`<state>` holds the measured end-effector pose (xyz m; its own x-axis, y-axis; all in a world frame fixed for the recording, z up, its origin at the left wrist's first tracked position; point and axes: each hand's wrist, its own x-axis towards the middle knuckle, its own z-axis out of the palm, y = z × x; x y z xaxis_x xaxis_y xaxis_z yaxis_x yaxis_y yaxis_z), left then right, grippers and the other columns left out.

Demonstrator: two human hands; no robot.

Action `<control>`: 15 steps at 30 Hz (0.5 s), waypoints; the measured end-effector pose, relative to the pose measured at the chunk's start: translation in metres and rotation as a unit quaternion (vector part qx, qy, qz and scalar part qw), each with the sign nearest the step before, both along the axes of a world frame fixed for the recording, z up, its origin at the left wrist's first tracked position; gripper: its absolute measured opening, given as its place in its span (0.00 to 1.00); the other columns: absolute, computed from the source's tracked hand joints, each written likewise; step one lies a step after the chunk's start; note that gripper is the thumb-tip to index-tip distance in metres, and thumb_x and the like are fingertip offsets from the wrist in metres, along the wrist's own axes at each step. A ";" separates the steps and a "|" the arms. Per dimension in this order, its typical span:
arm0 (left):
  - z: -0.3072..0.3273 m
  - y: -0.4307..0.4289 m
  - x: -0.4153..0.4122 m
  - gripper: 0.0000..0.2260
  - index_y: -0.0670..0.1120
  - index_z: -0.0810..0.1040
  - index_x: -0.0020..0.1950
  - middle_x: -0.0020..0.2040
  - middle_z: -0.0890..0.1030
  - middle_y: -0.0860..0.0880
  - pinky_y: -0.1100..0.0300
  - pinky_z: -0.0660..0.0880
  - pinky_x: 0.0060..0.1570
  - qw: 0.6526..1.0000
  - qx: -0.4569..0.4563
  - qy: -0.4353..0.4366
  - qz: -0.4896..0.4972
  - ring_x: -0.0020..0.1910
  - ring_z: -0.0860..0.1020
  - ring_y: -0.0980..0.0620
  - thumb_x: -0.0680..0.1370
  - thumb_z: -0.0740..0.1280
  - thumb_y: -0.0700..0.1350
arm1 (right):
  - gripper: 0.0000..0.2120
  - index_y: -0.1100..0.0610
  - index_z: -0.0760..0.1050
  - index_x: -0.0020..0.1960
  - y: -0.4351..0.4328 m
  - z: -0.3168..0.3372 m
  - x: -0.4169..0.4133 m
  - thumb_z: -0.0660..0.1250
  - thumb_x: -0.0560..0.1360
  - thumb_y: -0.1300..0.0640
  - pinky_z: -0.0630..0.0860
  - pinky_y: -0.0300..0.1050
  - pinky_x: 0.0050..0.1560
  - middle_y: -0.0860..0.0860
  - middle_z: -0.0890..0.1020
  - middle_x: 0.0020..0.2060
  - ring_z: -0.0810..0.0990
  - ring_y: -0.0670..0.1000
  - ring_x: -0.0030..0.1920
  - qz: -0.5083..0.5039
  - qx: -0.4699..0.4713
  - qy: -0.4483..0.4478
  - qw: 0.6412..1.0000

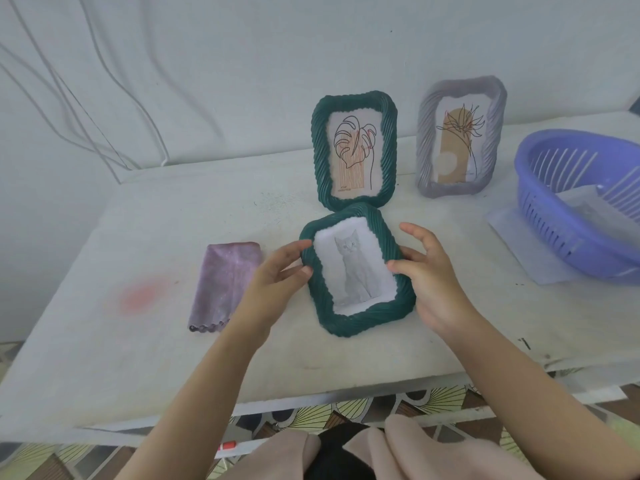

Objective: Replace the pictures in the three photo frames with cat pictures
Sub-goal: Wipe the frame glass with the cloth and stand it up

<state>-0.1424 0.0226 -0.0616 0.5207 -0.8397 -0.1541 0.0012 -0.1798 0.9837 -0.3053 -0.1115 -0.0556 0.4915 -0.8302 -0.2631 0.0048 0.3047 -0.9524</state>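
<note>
The dark green ribbed photo frame nearest the person sits between both hands over the middle of the white cloth-covered table. It leans back with its face up toward the camera, and I cannot tell whether its lower edge rests on the table. It already shows the grey cat picture, so the step in hand looks like checking the fit and standing the frame up. To do this well, the print should first sit square in the window with an even white margin. Then the frame should be tipped upright by its rims, with the fingers kept off the pane, and set down in front of the two standing frames without knocking them. The left hand comes in from the left with a straight wrist and pinches the left rim in a narrow grip between thumb and forefinger. The right hand holds the right rim with its thumb on the front. Its other fingers are spread, and the forefinger is lifted clear of the frame. Just behind, the second dark green ribbed frame and the grey ribbed frame stand upright with line drawings of plants in them, so by my reckoning two swaps remain. A folded purple cloth lies to the left, and a blue slotted plastic basket sits at the right.
</note>
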 end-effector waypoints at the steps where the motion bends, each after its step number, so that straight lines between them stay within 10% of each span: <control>1: 0.000 0.000 0.002 0.17 0.58 0.75 0.60 0.62 0.76 0.54 0.57 0.72 0.61 1.000 -0.009 0.016 0.000 0.59 0.76 0.55 0.74 0.68 0.44 | 0.28 0.48 0.69 0.63 0.000 0.000 -0.001 0.62 0.71 0.74 0.77 0.45 0.44 0.53 0.81 0.45 0.80 0.50 0.42 0.001 0.004 -0.018 1.000; 15: 0.013 -0.002 0.012 0.19 0.51 0.77 0.55 0.45 0.82 0.50 0.61 0.77 0.41 0.990 -0.120 0.072 -0.015 0.43 0.78 0.52 0.69 0.63 0.34 | 0.28 0.41 0.63 0.65 0.007 -0.007 -0.011 0.62 0.75 0.68 0.76 0.37 0.47 0.55 0.80 0.45 0.79 0.50 0.48 0.114 -0.093 -0.034 0.989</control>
